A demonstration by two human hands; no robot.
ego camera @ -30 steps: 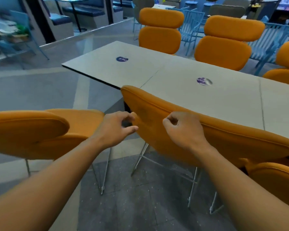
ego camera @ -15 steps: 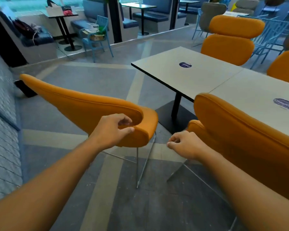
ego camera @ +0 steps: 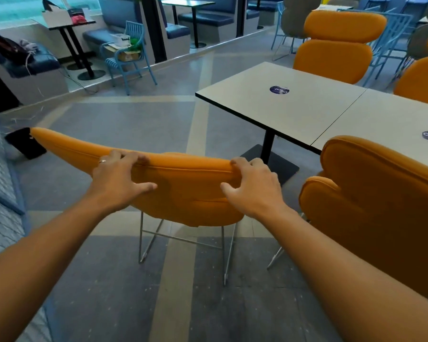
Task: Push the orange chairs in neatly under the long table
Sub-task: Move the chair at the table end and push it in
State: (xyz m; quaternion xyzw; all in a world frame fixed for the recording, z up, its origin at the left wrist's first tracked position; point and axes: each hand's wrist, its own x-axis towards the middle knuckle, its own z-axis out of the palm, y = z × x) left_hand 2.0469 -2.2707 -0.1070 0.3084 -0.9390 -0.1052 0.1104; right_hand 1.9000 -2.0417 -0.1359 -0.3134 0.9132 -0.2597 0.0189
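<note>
An orange chair (ego camera: 183, 191) on thin metal legs stands on the floor in front of me, left of the long table's end and clear of it. My left hand (ego camera: 116, 178) grips the top edge of its backrest, fingers curled over the rim and thumb on the near face. My right hand (ego camera: 255, 186) grips the same rim further right. The long grey table (ego camera: 294, 112) runs off to the right with round stickers on top. A second orange chair (ego camera: 376, 206) sits close against the table's near side, at my right.
Two more orange chairs (ego camera: 336, 48) stand on the table's far side. The table's black pedestal base (ego camera: 274, 161) is just beyond my right hand. A black object (ego camera: 25, 144) lies on the floor at left beside a grey-blue bench (ego camera: 0, 183). Blue chairs and booths fill the background.
I have turned left from the chair at the table to the free-standing chair. Both hands, which were loosely curled in the air, now grip its backrest top.
</note>
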